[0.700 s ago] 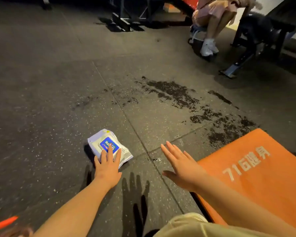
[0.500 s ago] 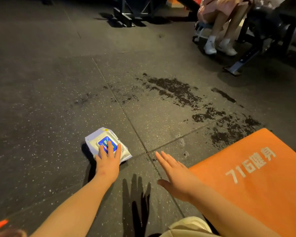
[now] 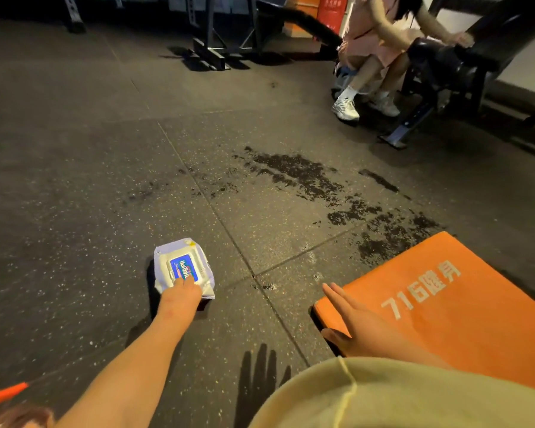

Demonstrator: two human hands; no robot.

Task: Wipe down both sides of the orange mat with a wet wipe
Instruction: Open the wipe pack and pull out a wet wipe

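Floor: I am looking through the head camera at a dark speckled rubber floor (image 3: pixel 74 180). A wet patch (image 3: pixel 306 177) is drying across the middle tiles, just beyond the mat's far corner.
Background: a seated person (image 3: pixel 374 47) is leaning on a black bench (image 3: pixel 445 66) at the far right, well apart from the work.
Orange mat (image 3: pixel 445 319): it is lying flat on the floor at the near right with its white lettering facing up, so I judge this is the side that gets wiped first.
Wipes pack (image 3: pixel 183 267): it is sitting on the floor left of the mat with its blue-labelled lid facing up, which is leaving the opening within reach.
Left hand (image 3: pixel 181 293): it is reaching out and coming down on the near end of the pack, with the fingertips landing at the lid's near edge. It is foreshortened from here, so I cannot tell whether the fingers are pinching the flap or only pressing on it.
Right hand (image 3: pixel 359 322): it is hovering over the mat's near left corner, fingers straight and close together, thumb out, holding nothing. Its shadow is falling on the floor nearer to me, so I am reading it as raised, probably waiting to steady the pack or take a wipe.
Progress: no wipe is out yet, so I am judging that wiping is not yet starting.
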